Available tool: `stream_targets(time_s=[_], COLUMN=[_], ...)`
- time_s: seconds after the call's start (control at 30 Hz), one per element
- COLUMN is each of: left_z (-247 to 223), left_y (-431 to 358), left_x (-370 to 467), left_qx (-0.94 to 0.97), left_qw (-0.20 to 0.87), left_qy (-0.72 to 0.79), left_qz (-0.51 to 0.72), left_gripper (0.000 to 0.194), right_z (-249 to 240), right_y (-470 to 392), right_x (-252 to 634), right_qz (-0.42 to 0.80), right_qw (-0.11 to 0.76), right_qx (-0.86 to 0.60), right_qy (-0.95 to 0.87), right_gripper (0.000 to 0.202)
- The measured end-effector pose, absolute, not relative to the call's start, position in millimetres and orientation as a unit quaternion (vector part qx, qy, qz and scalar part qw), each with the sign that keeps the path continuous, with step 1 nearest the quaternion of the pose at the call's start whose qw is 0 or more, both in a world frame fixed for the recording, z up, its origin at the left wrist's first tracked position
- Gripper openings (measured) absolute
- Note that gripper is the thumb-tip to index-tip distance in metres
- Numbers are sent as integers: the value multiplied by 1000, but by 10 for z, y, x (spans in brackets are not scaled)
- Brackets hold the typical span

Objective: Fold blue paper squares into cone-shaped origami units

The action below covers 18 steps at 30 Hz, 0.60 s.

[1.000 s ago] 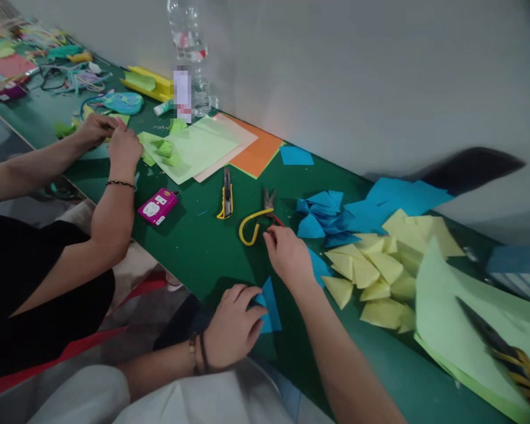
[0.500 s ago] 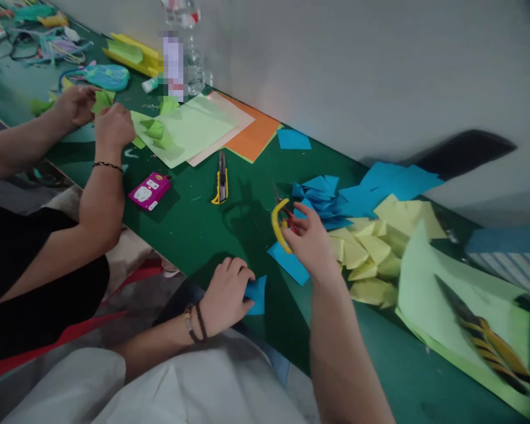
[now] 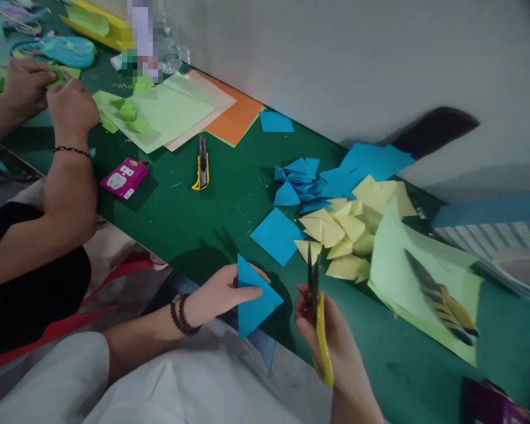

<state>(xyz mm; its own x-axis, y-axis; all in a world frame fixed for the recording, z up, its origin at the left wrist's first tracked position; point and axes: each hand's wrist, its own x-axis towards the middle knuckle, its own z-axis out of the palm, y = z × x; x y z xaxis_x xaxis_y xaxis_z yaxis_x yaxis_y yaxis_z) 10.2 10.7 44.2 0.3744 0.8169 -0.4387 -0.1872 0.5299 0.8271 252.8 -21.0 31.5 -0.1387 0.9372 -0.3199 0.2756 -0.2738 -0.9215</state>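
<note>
- Blue paper triangle (image 3: 265,303): it is in the left hand (image 3: 214,291), over the near edge of the green table (image 3: 168,221). The thumb is clamped on its upper face, fingers behind. A firm, flat pinch should stop the layers sliding; too hard a squeeze could crease them.
- Loose blue square (image 3: 277,235): it lies flat beyond the triangle, beside the yellow folded pieces (image 3: 344,229). Keep blades clear of both.
- Scissors (image 3: 321,341): the blades point up and stand slightly apart, near the triangle but not touching it. Steady blades square to the paper would give a cleaner edge, with the left fingertips out of their line.
- Right hand (image 3: 342,338): its fingers are curled around the scissors' handles; a relaxed grip should help control.
</note>
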Motion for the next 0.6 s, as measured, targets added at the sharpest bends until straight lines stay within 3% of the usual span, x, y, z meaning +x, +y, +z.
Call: stream_targets(time_s=[0.07,0.3,0.5,0.6], left_z=[520,669,644,638], left_y=[85,32,55,46], left_x=[120,81,58,76], left_qx=[339,385,436,491], left_qw=[761,780,700,630], left_qy=[440,388,450,497], left_qz=[335,303,341,339], left_gripper=[20,30,21,31], right_z=[314,545,633,614], right_y=[-237,-226,-221,-297], right_x=[2560,2591,2472,2415], right_qz=[554,564,513,546], right_qw=[295,241,193,187], right_qx=[-574,-528,-531,-527], right_qy=[-526,-587,-647,-623], right_gripper=[52,55,49,50])
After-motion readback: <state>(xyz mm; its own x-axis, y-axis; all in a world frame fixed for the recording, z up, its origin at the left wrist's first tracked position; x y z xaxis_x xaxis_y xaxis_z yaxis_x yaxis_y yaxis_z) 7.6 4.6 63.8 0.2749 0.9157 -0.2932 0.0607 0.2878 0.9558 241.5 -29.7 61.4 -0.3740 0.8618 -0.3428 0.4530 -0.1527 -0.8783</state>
